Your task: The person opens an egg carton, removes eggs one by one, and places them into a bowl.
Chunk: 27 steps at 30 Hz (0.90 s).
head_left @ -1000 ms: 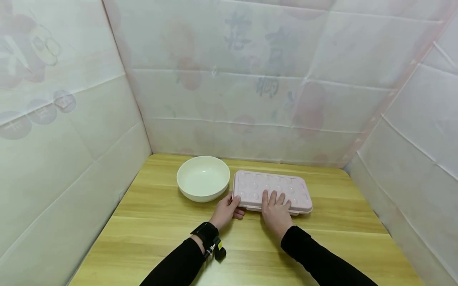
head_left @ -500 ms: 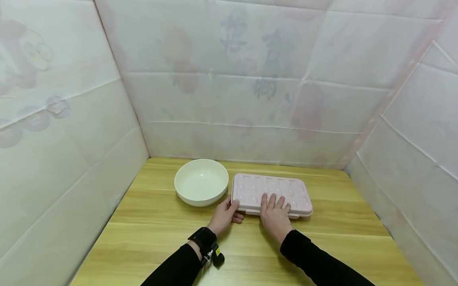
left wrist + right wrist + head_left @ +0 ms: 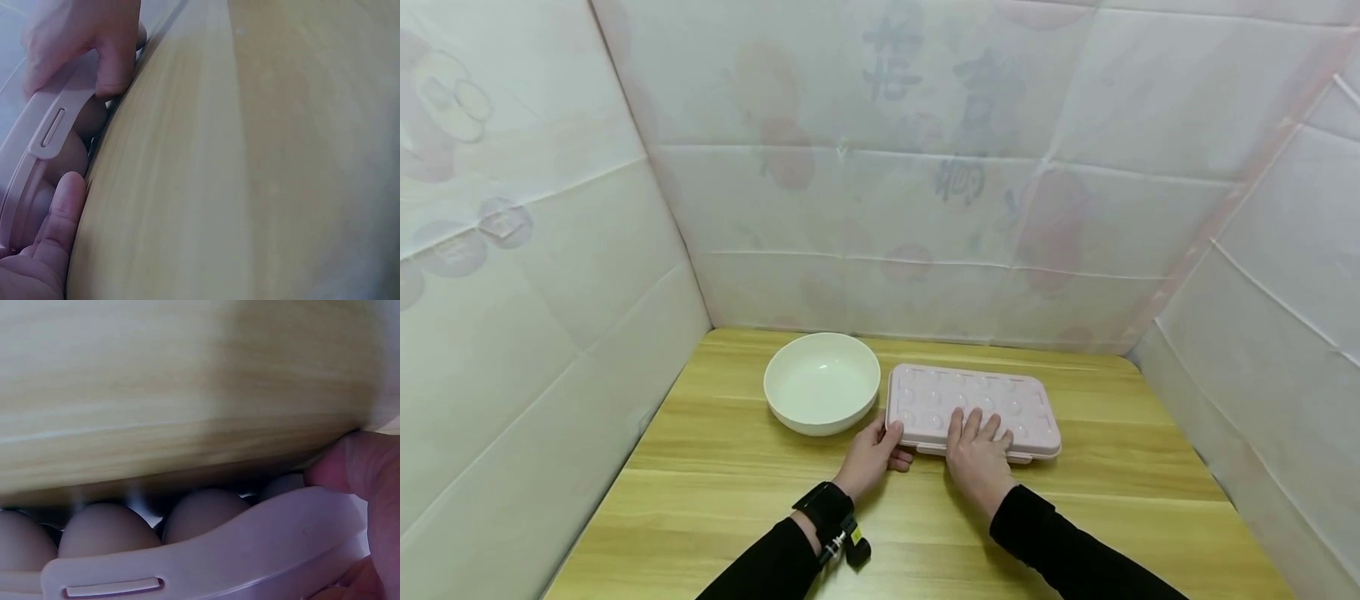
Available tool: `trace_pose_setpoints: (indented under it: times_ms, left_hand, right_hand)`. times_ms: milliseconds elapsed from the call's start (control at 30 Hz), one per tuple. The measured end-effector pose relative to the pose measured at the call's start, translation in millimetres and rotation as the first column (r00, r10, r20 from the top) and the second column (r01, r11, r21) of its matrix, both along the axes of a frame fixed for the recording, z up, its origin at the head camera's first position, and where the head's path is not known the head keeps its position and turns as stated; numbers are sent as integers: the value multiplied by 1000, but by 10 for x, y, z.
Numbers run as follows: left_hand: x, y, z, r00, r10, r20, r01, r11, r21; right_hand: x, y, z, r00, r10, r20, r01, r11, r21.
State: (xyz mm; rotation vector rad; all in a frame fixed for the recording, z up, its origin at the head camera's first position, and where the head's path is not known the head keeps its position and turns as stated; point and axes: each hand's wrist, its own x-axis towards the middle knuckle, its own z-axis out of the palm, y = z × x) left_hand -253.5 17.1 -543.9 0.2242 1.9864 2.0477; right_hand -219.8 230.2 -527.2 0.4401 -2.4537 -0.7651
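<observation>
A pink lidded egg box (image 3: 1015, 407) with round bumps across its top lies on the wooden table. At its front left corner, my left hand (image 3: 867, 454) grips it, thumb against the lid's edge and the other fingers low by the front side. The fingers of my right hand (image 3: 977, 458) are spread over the front part of the lid. Its thumb (image 3: 350, 465) hooks down over the front edge in the right wrist view. Brownish eggs (image 3: 109, 530) show in a row under the lid's front edge, beside a slotted latch (image 3: 53, 131).
A cream-coloured bowl (image 3: 822, 383) with nothing visible in it stands just left of the egg box, near my left fingers. Pale printed sheets (image 3: 880, 208) wall the wooden table (image 3: 700, 475) at the back and both sides.
Both hands keep their hold on the egg box, which stays in place beside the bowl. Only the head view shifts slightly.
</observation>
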Motion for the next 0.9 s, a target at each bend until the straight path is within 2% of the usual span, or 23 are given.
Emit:
trace_pose_setpoints:
  times_ms: [200,467,700,900]
  left_hand:
    - [50,1,-19,1000,6,0,-6,1000,8]
    - [96,-30,-8,999,28,-26,-27,1000,10]
    - [119,-37,1,999,31,-23,-31,999,15]
    - [106,-28,-8,999,35,-15,-35,999,18]
  right_hand:
    - [66,-24,56,999,-13,52,13,1000,4]
    - [118,-29,206,981,37,189,-15,993,-117]
    - [134,-33,222,978,33,206,-7,992,-127]
    - [123,15,220,973,57,226,-18,985,-174]
